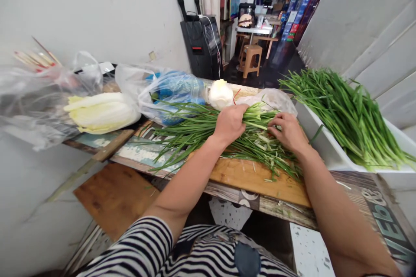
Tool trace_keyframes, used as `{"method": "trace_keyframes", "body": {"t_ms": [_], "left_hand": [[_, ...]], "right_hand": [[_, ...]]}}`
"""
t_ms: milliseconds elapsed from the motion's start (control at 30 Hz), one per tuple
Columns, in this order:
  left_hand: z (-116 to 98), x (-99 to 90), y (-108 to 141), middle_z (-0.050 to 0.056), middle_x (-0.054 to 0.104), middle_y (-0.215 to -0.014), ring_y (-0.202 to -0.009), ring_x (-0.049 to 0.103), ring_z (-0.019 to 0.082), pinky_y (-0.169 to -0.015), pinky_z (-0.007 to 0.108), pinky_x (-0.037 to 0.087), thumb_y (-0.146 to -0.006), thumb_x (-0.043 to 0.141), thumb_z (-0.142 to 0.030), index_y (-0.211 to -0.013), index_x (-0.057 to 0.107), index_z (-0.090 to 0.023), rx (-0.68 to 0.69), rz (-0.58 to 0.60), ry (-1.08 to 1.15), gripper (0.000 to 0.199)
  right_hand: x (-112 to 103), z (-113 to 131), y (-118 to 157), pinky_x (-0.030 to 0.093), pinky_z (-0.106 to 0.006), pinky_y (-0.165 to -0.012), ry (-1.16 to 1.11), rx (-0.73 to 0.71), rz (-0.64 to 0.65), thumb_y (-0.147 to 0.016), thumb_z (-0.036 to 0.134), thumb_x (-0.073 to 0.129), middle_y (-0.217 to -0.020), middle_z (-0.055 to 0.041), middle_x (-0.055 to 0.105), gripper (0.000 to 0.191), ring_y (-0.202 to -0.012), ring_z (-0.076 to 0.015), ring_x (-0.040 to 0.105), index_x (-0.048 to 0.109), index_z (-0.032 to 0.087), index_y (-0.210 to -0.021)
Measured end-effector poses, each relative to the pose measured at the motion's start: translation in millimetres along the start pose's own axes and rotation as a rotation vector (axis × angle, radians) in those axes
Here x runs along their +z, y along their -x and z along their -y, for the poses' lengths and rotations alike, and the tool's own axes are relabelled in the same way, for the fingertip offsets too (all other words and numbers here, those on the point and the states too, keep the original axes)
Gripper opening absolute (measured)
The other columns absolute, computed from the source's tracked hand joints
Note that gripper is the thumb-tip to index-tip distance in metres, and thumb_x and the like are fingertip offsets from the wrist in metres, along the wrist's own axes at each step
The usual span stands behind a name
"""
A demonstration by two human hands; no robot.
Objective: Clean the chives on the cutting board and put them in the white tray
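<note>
My left hand (230, 122) is closed around a bunch of green garlic chives (191, 127), whose long leaves fan out to the left. The pale stem ends stick out on the right side of that fist. Beside them is my right hand (287, 130), its fingers curled with thumb and fingertips near the stems. Whether it pinches a strand I cannot make out. Loose chives and pale trimmed bits (264, 140) lie under both hands on a wooden cutting board (260, 181).
At right, a white bin (334, 151) holds more chives (354, 117). A napa cabbage (102, 112), plastic bags (175, 91) and a round white vegetable (221, 94) line the table's back and left. Beyond stand a black speaker (203, 45) and a stool (251, 58).
</note>
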State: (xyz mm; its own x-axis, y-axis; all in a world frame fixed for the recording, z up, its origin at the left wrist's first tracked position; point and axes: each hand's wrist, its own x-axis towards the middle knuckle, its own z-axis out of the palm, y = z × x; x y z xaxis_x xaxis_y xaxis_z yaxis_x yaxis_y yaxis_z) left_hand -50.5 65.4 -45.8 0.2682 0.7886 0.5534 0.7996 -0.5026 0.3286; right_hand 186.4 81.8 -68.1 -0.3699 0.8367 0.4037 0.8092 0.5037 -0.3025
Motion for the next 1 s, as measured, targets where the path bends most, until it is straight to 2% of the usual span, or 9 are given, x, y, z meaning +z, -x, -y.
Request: {"method": "trace_keyframes", "body": {"t_ms": [100, 200, 267, 433, 533, 700, 833, 1000], "left_hand": [[-2.1, -3.2, -0.6, 0.011, 0.073, -0.106, -0.100, 0.067, 0.026, -0.089, 0.036, 0.053, -0.072, 0.054, -0.007, -0.112, 0.065, -0.015, -0.002, 0.039, 0.021, 0.042], [-5.5, -8.8, -1.0, 0.009, 0.074, -0.099, -0.094, 0.068, 0.025, -0.083, 0.034, 0.053, -0.075, 0.055, -0.008, -0.104, 0.068, -0.016, 0.008, 0.160, 0.069, 0.033], [-7.3, -12.3, -0.9, 0.007, 0.074, -0.093, -0.089, 0.068, 0.024, -0.080, 0.032, 0.052, -0.078, 0.055, -0.010, -0.099, 0.068, -0.016, 0.010, 0.218, 0.124, 0.026], [-10.2, -16.6, -0.1, 0.005, 0.072, -0.088, -0.082, 0.065, 0.019, -0.075, 0.028, 0.050, -0.088, 0.056, -0.022, -0.092, 0.068, -0.015, 0.031, 0.247, 0.348, 0.015], [-12.2, -16.7, 0.4, 0.002, 0.070, -0.081, -0.075, 0.062, 0.016, -0.070, 0.025, 0.047, -0.087, 0.058, -0.021, -0.086, 0.067, -0.015, 0.038, 0.309, 0.386, 0.011], [-13.0, -15.4, 0.4, 0.001, 0.065, -0.076, -0.072, 0.056, 0.014, -0.067, 0.023, 0.043, -0.086, 0.060, -0.021, -0.082, 0.065, -0.014, 0.008, 0.263, 0.479, 0.010], [-13.1, -15.0, 0.7, -0.002, 0.057, -0.069, -0.066, 0.048, 0.011, -0.061, 0.021, 0.036, -0.081, 0.065, -0.021, -0.076, 0.062, -0.013, -0.010, 0.291, 0.525, 0.010], [-14.2, -17.5, 1.3, -0.003, 0.056, -0.069, -0.067, 0.047, 0.010, -0.065, 0.021, 0.038, -0.080, 0.069, -0.030, -0.075, 0.062, -0.013, -0.040, 0.323, 0.609, 0.019]], "right_hand": [[-16.7, 12.2, 5.7, 0.049, -0.035, -0.076, -0.296, 0.081, -0.082, -0.085, 0.041, 0.059, -0.093, -0.0075, 0.066, 0.022, -0.090, -0.0224, 0.060, 0.067, 0.021, -0.084], [-32.2, 26.9, 9.8, 0.044, -0.029, -0.060, -0.596, 0.249, -0.031, -0.083, 0.050, 0.064, -0.071, -0.0024, 0.064, 0.030, -0.064, -0.0153, 0.056, 0.065, 0.020, -0.081], [-34.6, 33.3, 10.8, 0.041, -0.027, -0.054, -0.699, 0.310, 0.017, -0.079, 0.053, 0.068, -0.062, -0.0005, 0.061, 0.035, -0.055, -0.0128, 0.051, 0.065, 0.019, -0.076], [-24.5, 38.5, 9.3, 0.045, -0.027, -0.056, -0.839, 0.320, 0.047, -0.072, 0.051, 0.075, -0.063, -0.0008, 0.065, 0.035, -0.056, -0.0131, 0.055, 0.068, 0.018, -0.080], [-21.6, 43.2, 8.4, 0.046, -0.028, -0.056, -0.895, 0.316, 0.004, -0.071, 0.051, 0.076, -0.062, -0.0002, 0.065, 0.034, -0.056, -0.0137, 0.056, 0.067, 0.019, -0.079], [-22.3, 57.0, 7.4, 0.042, -0.026, -0.049, -0.854, 0.379, 0.032, -0.069, 0.053, 0.075, -0.057, 0.0001, 0.062, 0.036, -0.050, -0.0119, 0.051, 0.064, 0.019, -0.068], [-21.4, 64.6, 7.2, 0.042, -0.025, -0.048, -0.918, 0.422, 0.040, -0.066, 0.056, 0.077, -0.054, -0.0003, 0.061, 0.040, -0.046, -0.0107, 0.051, 0.063, 0.018, -0.061], [-17.2, 66.5, 7.1, 0.043, -0.024, -0.044, -1.032, 0.483, 0.000, -0.062, 0.062, 0.080, -0.054, -0.0024, 0.063, 0.046, -0.045, -0.0105, 0.053, 0.066, 0.018, -0.059]]}}
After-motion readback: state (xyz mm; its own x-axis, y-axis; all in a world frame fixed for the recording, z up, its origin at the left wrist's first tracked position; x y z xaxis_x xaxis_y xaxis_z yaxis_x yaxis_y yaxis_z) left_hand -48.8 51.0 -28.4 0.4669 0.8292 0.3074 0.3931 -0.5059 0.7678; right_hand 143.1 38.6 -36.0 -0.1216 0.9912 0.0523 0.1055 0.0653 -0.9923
